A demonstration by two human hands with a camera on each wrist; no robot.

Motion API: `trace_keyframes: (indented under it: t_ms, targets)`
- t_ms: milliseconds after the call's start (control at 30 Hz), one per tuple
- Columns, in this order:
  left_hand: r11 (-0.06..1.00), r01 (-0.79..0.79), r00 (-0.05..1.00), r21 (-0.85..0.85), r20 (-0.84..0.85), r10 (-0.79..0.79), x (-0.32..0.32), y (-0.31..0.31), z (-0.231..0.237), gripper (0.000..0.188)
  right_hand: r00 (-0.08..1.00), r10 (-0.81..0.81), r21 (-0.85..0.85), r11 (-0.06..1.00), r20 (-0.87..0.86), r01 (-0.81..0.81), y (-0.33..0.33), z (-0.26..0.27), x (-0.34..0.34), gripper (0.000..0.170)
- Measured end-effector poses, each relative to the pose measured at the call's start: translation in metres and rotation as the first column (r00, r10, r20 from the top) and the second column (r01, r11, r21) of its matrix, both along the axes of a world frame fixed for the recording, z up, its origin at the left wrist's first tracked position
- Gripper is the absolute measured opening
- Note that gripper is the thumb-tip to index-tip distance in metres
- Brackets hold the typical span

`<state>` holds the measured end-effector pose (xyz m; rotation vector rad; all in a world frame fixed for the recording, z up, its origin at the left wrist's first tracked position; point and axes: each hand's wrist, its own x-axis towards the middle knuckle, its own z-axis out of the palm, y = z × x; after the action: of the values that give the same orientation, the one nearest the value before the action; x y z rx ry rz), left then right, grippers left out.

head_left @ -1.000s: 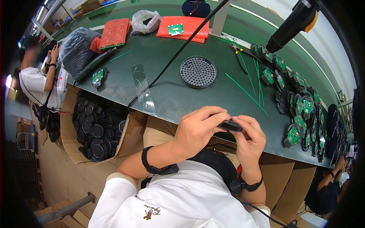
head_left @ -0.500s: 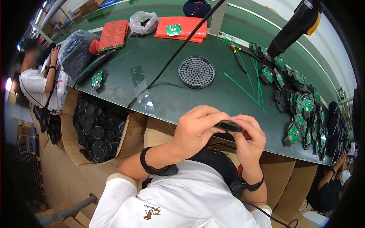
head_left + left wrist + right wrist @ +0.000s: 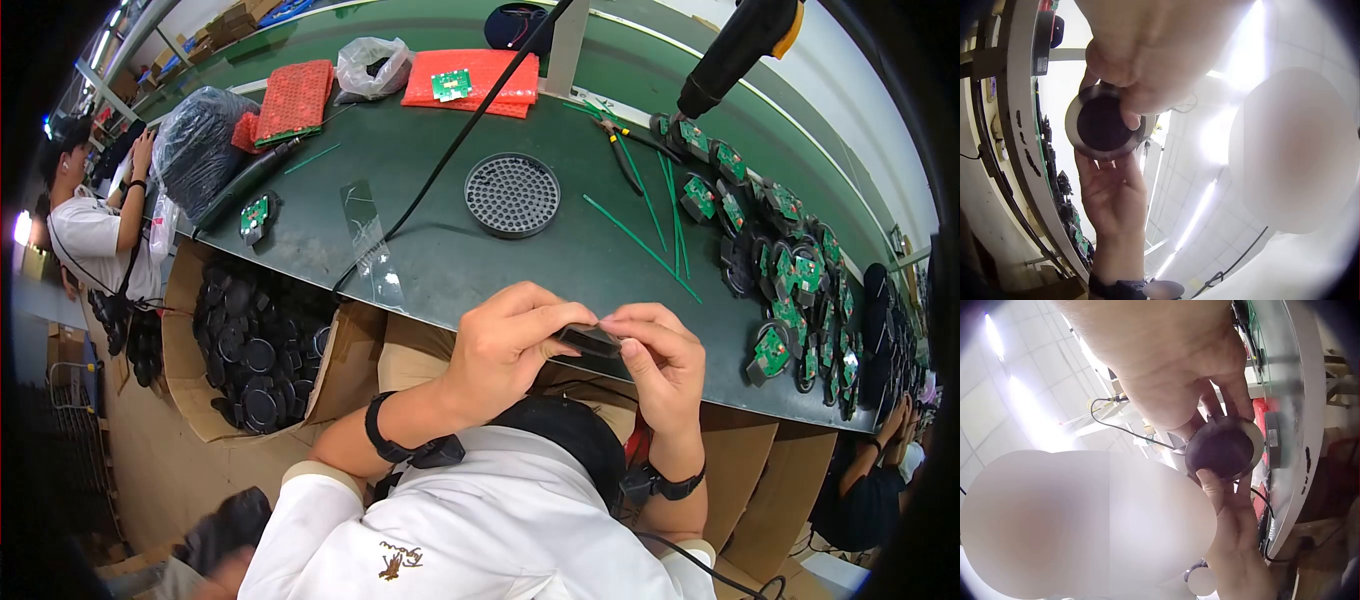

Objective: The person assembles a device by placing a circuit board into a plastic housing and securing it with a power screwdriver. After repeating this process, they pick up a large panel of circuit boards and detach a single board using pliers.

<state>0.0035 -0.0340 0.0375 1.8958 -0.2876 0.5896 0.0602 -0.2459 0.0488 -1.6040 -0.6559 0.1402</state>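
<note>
A dark round piece [image 3: 590, 340], hard-looking and thick at the rim, was held at the near edge of the green table [image 3: 540, 270]; its height above the top could not be told. The left hand [image 3: 512, 345] grasped its left side between thumb and fingers, and the right hand [image 3: 662, 358] pinched its right side. The left wrist view showed a flat, dark face ringed by a paler, smooth band, with the left thumb against it.

Farther in lay a black round grille [image 3: 511, 195], its face pierced with many small holes. Left of it, a black cable [image 3: 460, 150] slanted over a glossy, clear plastic strip [image 3: 372, 245]; to the right were thin, straight green sticks [image 3: 643, 248] and pliers [image 3: 626, 160] with yellow-and-black handles. Dark housings with green circuit boards [image 3: 785, 285] crowded the right end in an uneven heap. Nearer on the left, a cardboard carton [image 3: 190, 390] held black round parts [image 3: 258, 355].

Bare, smooth tabletop stretched between the hands and the grille, wider toward the right, up to the heap. The straight near edge ran close beside the hands.
</note>
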Motion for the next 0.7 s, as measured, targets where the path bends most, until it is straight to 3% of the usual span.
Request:
trace_keyframes:
  t_ms: [233, 333, 400, 500, 700]
  targets:
    - [1.0, -0.004, 1.0, 0.028, 0.029, 0.003, -0.001, 0.003, 0.002, 0.031, 1.0, 0.005, 0.039, 0.999, -0.009, -0.004, 0.005, 0.0, -0.004, 0.019]
    - [0.999, -0.023, 1.0, 0.035, 0.018, 0.022, -0.001, 0.003, 0.0, 0.03, 0.999, -0.009, 0.104, 0.995, 0.048, 0.004, 0.011, 0.0, -0.007, 0.024]
    - [0.999, -0.013, 0.999, 0.033, 0.032, 0.012, -0.001, 0.002, -0.001, 0.03, 0.983, -0.07, -0.032, 0.997, 0.168, 0.076, 0.007, -0.008, -0.005, 0.029]
    - [0.999, -0.025, 0.998, 0.032, 0.053, 0.023, 0.0, 0.001, -0.003, 0.03, 0.959, -0.117, -0.045, 0.99, 0.257, 0.132, 0.009, -0.013, -0.002, 0.031]
    - [1.0, -0.019, 0.993, -0.021, 0.113, 0.022, 0.006, 0.001, -0.007, 0.036, 0.943, -0.13, -0.01, 0.99, 0.308, 0.139, 0.012, -0.016, 0.002, 0.027]
